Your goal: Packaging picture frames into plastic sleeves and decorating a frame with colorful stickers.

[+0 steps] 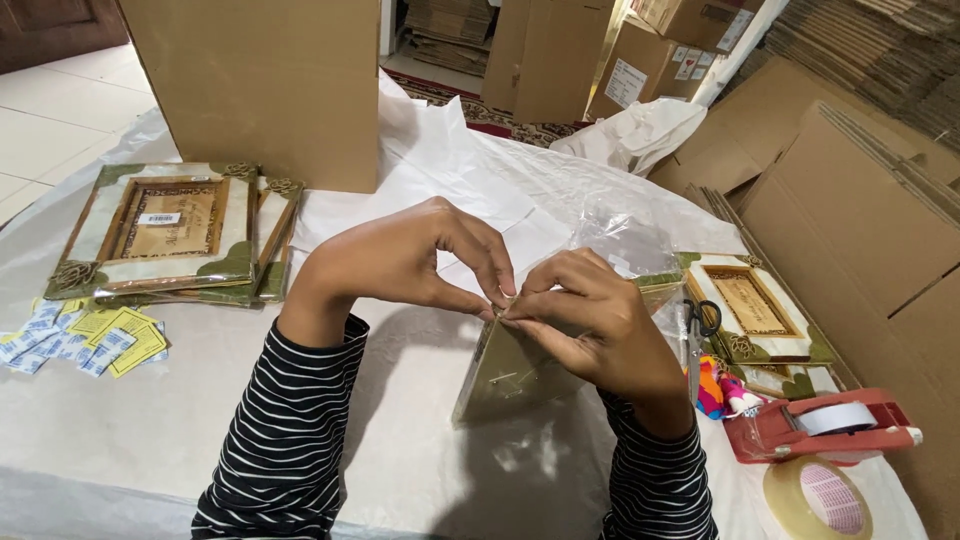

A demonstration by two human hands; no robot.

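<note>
Behind both hands (505,300), the bagged frame's (510,375) top corner stays hidden.

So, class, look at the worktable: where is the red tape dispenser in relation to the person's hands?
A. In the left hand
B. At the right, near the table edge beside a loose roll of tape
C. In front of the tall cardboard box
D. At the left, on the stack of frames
B: the red tape dispenser lies right of the right hand, just above the loose roll of tape; the left hand pinches the wrapped frame.

stacked picture frames (165,232) lie left beside paper labels (85,340). red tape dispenser (825,425), tape roll (818,498), scissors (703,318) lie right.
</note>
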